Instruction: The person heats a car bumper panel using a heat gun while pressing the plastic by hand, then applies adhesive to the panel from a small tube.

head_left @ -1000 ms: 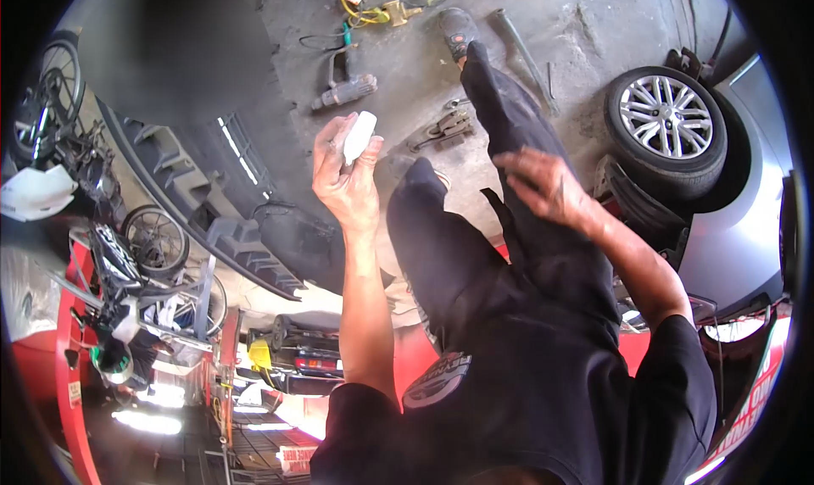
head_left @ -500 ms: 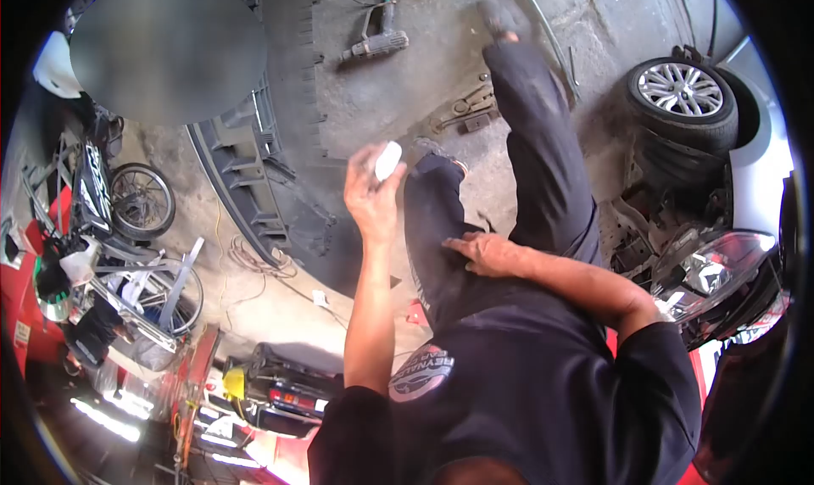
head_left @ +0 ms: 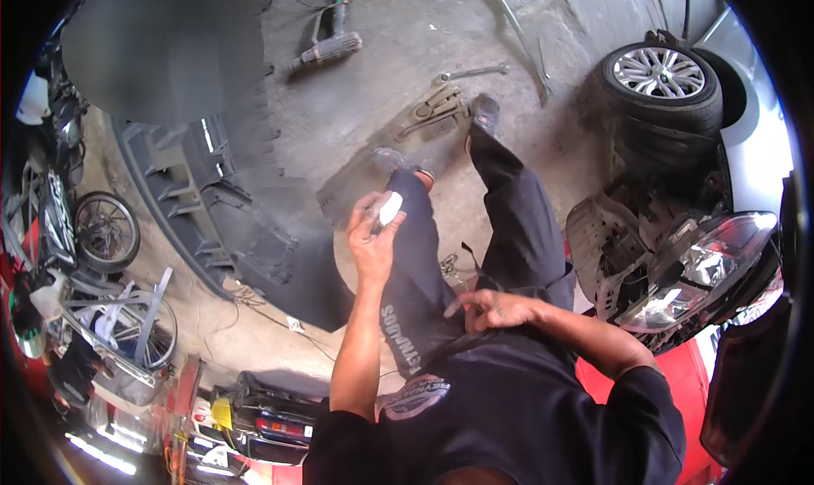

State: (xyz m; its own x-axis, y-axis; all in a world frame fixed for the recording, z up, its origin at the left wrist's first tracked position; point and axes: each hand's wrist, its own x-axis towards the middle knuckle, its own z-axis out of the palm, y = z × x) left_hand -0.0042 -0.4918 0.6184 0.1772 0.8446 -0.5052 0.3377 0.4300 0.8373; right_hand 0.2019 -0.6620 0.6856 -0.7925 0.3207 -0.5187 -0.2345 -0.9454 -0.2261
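Observation:
My left hand is raised in front of my left thigh, its fingers closed round a small white oblong object. I cannot make out what kind of thing that is. Held low at my waist, my right hand has its index finger stretched out and the other fingers loosely bent. Nothing shows in it, and it is close to my dark trousers. Beyond my feet a long-handled metal jack and a wrench lie on the concrete floor.
A large black car bumper lies at left. A heat gun and a metal bar are on the floor ahead. To the right are a car wheel and a loose-looking headlight. A motorcycle wheel stands far left.
My right foot has come back nearer my left foot. The floor items have shifted left in view. My right hand has moved slightly down the frame; my left hand still grips the white object.

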